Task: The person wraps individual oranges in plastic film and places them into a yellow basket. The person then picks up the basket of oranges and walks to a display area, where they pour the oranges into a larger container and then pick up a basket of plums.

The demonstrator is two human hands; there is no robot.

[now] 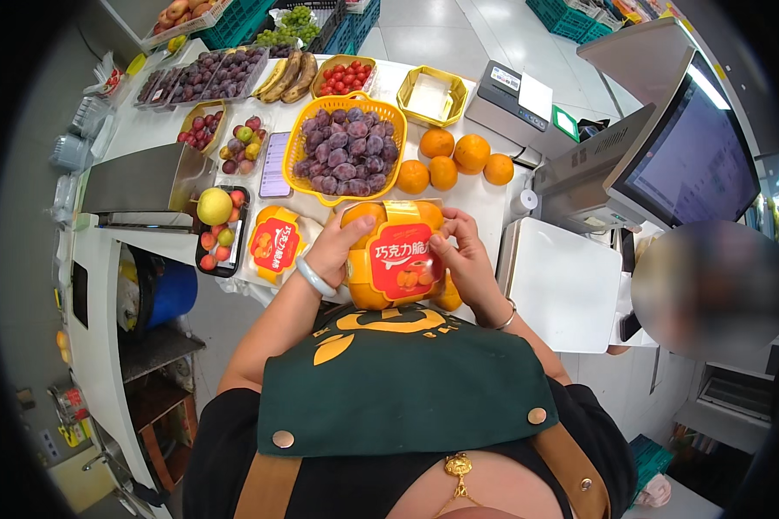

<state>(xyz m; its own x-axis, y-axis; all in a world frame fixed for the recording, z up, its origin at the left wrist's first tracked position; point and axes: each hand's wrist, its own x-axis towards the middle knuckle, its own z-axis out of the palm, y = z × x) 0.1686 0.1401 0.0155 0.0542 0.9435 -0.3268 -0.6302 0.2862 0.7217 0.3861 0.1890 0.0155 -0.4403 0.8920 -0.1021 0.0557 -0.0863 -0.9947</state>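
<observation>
A pack of orange persimmons (pixel 367 294) with a yellow paper sleeve and a red label bearing writing is held up in front of my apron. My left hand (pixel 333 250) grips its left side, thumb on the upper fruit. At the pack's right edge, my right hand (pixel 469 256) has thumb and bent fingers pressed beside the label. A second pack with the same kind of red label (pixel 275 242) lies on the table to the left. Part of another orange fruit (pixel 450 295) shows below my right hand.
Beyond the pack stands a yellow plastic basket of plums (pixel 289 159). Several loose orange fruits (pixel 443 172) lie to its right. A phone (pixel 275 165) and a black fruit tray (pixel 235 250) are at left. A white scale plate (pixel 563 285), screen (pixel 694 143) and label printer (pixel 503 107) stand right.
</observation>
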